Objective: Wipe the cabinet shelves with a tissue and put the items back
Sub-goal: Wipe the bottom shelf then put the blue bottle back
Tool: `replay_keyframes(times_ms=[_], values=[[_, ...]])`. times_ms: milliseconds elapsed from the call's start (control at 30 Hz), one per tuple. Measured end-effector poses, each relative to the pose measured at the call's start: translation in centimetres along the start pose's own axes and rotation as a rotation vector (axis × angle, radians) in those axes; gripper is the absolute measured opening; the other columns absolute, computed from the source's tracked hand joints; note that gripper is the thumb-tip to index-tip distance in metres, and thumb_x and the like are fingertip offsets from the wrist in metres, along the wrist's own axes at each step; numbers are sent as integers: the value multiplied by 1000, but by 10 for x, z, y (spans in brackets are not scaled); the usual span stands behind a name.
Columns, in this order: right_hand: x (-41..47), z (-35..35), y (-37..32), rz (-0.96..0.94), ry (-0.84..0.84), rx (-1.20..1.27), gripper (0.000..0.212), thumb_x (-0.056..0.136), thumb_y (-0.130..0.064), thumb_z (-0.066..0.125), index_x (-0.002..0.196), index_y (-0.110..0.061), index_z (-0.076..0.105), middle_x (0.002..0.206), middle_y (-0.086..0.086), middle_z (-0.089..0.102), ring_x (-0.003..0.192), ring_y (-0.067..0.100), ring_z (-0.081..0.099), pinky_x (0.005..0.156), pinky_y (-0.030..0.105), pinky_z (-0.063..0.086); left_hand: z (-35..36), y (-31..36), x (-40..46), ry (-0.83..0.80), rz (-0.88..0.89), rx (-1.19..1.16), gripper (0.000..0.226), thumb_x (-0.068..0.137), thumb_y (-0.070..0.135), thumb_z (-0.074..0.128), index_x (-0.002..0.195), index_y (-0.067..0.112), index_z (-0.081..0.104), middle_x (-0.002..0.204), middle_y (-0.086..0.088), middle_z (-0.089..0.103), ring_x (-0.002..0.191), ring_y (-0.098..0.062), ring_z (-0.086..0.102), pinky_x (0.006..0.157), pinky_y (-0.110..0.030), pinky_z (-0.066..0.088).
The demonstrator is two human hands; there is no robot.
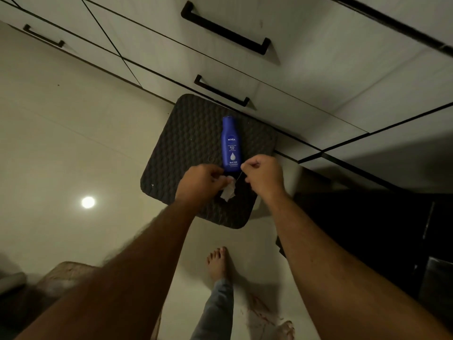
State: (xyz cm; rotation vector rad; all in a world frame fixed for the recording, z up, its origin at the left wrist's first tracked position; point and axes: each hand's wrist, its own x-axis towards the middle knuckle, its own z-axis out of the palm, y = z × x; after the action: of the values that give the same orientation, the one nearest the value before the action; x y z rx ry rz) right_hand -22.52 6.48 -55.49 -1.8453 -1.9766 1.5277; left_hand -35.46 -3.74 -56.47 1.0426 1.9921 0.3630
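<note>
The left hand [199,181] pinched a crumpled white tissue [228,191] in curled fingers, while the right hand [263,175] at its three o'clock was curled tight, seemingly pulling a thin strand from the tissue, perhaps to tear or unfold it for wiping. At their twelve o'clock a blue lotion bottle [231,144] stood on a dark textured mat [176,153], probably parked outside the cabinet; white drawer fronts [306,77] lay beyond.

One blue lotion bottle [231,144] lies at twelve o'clock on one dark mat [186,148]. One white tissue [228,191] sits at centre. Three black cabinet handles [225,29] run from ten to one o'clock. Two hands: left hand [199,184], right hand [263,176]. Two bare feet [218,262] at six o'clock.
</note>
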Motion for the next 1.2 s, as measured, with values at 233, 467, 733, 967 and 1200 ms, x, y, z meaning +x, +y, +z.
replay_keyframes(times_ms=[233,467,733,967,1200], values=[[-38,12,14,132,-218,229,18,95,-8,57,110,-13,65,101,2,71,82,10,69,60,24,52,17,9,-26,99,-61,-108,25,92,24,60,117,19,63,111,2,63,94,-4,55,79,-19,43],[-92,-40,31,80,-146,385,20,95,-17,59,115,-20,63,106,-2,69,90,10,69,63,24,53,28,64,-81,138,-31,-306,23,92,19,61,114,23,63,106,11,58,98,-5,59,87,-25,50],[-189,-156,86,-48,-35,486,19,94,-25,62,112,-19,64,100,-1,71,83,10,72,60,23,54,90,173,-169,176,90,-430,22,90,16,64,111,21,66,101,11,63,90,-1,62,77,-18,52],[-270,-271,163,-65,153,631,15,91,-12,65,106,-16,67,97,3,73,86,16,71,67,29,59,177,283,-233,144,273,-514,18,85,13,70,99,24,70,91,8,72,77,1,66,69,-16,52],[-312,-351,255,-27,499,632,15,89,4,62,96,-9,65,76,2,68,68,14,70,58,29,57,245,348,-256,58,364,-402,21,90,22,64,109,31,67,96,22,64,91,12,59,84,-16,50]])
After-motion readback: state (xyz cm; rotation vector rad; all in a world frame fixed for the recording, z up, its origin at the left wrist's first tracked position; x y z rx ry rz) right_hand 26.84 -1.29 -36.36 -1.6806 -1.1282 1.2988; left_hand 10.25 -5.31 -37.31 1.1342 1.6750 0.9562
